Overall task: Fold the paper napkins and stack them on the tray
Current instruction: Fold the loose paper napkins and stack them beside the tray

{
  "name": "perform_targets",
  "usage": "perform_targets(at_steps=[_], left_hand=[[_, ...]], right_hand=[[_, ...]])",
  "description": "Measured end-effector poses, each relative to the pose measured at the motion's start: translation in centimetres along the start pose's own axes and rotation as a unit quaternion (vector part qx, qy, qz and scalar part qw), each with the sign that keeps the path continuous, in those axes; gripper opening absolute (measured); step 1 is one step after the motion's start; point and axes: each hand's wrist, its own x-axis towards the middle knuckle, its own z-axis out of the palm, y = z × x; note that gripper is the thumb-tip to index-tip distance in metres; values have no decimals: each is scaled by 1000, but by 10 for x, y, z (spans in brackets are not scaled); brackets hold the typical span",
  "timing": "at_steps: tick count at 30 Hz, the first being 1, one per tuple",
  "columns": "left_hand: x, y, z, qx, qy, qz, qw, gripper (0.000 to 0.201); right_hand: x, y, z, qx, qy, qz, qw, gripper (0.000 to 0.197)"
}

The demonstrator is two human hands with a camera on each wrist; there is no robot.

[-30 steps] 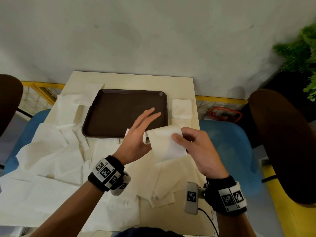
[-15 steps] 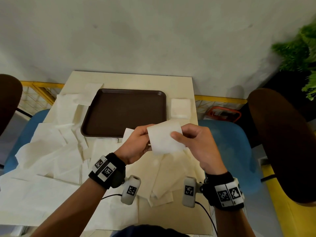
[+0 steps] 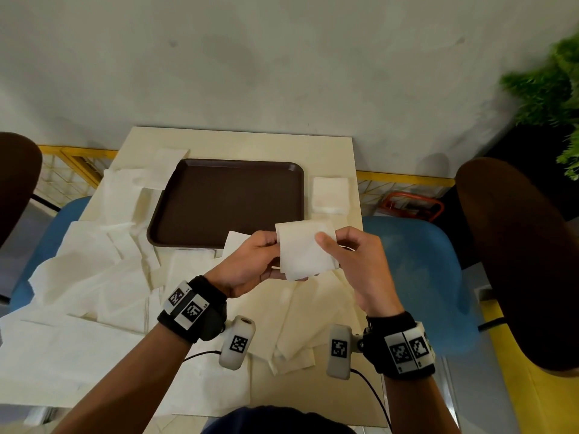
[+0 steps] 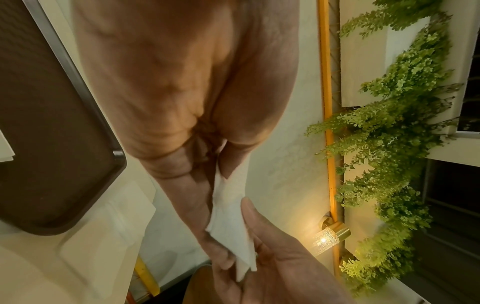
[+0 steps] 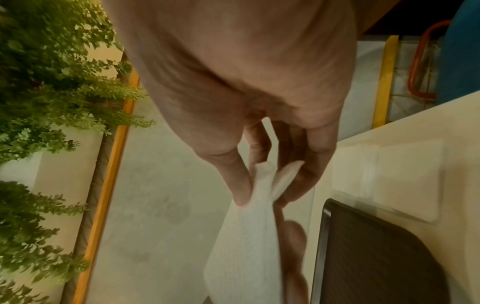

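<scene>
A folded white paper napkin [image 3: 304,249] is held in the air just in front of the dark brown tray's [image 3: 225,202] near right corner. My left hand [image 3: 250,264] pinches its left edge and my right hand [image 3: 351,258] pinches its right edge, thumb on top. In the left wrist view the napkin [image 4: 233,224] runs between both hands. The right wrist view shows thumb and fingers of my right hand [image 5: 262,191] nipping the napkin [image 5: 249,242] at its corner. The tray holds nothing. A small stack of folded napkins [image 3: 330,195] lies on the table right of the tray.
Several unfolded white napkins [image 3: 94,270] cover the left and near part of the beige table [image 3: 238,142]. Blue chairs [image 3: 419,277] stand on both sides, brown chair backs [image 3: 526,261] beyond them. A green plant [image 3: 551,89] is at the far right.
One second ago my left hand was open with fingers spread beside the napkin. It has since closed on the napkin's left edge, and both hands now hold it flatter.
</scene>
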Motion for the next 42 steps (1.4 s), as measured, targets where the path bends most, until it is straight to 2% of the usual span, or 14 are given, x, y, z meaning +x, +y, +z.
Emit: perform_targets(at_steps=[3,8,26,28,31,32,33,36,38,42], left_hand=[[1,-1,-3,9,29,-11,999,33],[3,-2,-4,30,37,-25,999,35],[15,-1,14,2,79,-16,997,36],[16,1,16,-20,68,-18,997,42],[21,4,18,-64,39,-45,996,70],[22,4,18,-55,36,-42,997,73],[23,3,19,-33,42,-24,998,67],[30,-6,17,96,68,82,990,29],[33,-12,12,145,72,123,979,22],[34,-12,11,206,76,133,967,19]], right_hand=[[1,0,-6,-12,-1,-4,1000,36],[0,4,-10,-17,-1,-9,1000,39],[-1,7,-18,-27,30,-32,999,31],[0,7,-19,-27,38,-31,998,31],[1,6,-20,-21,45,-27,998,31],[1,6,-21,-21,45,-25,998,31],[1,6,-21,-21,45,-24,998,30],[4,9,-20,-18,46,-16,999,30],[5,10,-19,-21,56,-6,998,34],[7,14,-16,22,34,37,998,59]])
